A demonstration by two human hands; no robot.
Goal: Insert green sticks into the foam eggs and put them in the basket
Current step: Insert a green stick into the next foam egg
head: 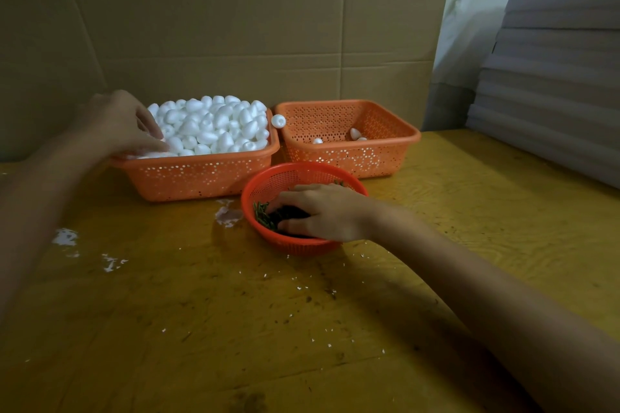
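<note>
Lying over the near-left corner of the full orange basket, your left hand has its fingers pointed down onto the heaped foam eggs. The fingertips touch the pile, but blur hides whether they pinch an egg. Your right hand sits inside the red round basket, fingers spread and bent, tips down among the green sticks; you cannot tell whether a stick is caught between them. More sticks lie just left of those fingertips. The second orange basket holds a few eggs, and a single egg perches between the two orange rims.
</note>
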